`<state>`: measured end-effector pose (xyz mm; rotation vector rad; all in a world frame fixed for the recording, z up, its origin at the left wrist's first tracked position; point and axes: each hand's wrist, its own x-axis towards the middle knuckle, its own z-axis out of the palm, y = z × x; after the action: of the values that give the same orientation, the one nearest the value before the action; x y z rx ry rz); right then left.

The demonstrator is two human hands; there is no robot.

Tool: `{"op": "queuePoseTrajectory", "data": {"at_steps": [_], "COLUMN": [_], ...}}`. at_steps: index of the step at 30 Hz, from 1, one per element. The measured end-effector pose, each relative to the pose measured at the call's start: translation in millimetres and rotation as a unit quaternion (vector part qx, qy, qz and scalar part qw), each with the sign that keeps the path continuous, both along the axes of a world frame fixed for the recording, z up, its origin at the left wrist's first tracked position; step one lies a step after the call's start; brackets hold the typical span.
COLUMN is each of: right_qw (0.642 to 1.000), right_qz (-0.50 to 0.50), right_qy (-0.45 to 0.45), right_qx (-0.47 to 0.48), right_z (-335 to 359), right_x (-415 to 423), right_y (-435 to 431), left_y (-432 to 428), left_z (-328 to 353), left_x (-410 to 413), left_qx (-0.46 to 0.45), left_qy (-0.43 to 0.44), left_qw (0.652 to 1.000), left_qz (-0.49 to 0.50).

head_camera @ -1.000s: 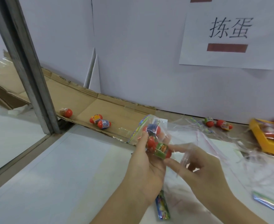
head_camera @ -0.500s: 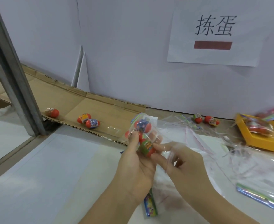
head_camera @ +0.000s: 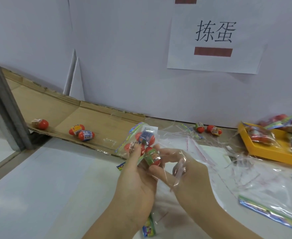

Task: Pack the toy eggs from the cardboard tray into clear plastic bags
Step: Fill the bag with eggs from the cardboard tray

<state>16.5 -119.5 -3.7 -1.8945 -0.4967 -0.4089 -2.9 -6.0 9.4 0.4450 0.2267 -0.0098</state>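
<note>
While our left hand [head_camera: 135,180] grips a clear bag [head_camera: 142,135] of red toy eggs from below, thumb pressed on its front, our right hand [head_camera: 190,173] pinches the bag's loose plastic just beside it. A green-labelled egg [head_camera: 152,156] sits between the fingertips of both hands; we cannot tell whether it is fully inside. To our left, three loose eggs [head_camera: 86,135] lie on the cardboard tray [head_camera: 59,116], well apart from the hands. Two more eggs [head_camera: 214,130] lie by the wall, near a yellow tray [head_camera: 245,135] of filled bags.
</note>
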Motion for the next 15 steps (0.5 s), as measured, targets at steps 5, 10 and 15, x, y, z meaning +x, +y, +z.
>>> {"op": "queuePoseTrajectory", "data": {"at_steps": [5,10,15], "right_qw": [0.998,0.978,0.983], "right_qz": [0.036,0.017,0.011], "right_qy": [-0.027,-0.124,-0.143], "right_qx": [-0.048,-0.166,-0.118], "right_z": [-1,-5,-12], "right_x": [4,2,1], "right_y": [-3,2,2], "left_y": [2,5,7], "left_z": [-1,-2,-4], "left_x": [1,1,3], "left_qx": [0.038,0.025,0.042], "left_qy": [-0.004,-0.005,0.028], "left_qw": [0.997,0.998,0.998], "left_qz": [0.060,0.057,0.034]}}
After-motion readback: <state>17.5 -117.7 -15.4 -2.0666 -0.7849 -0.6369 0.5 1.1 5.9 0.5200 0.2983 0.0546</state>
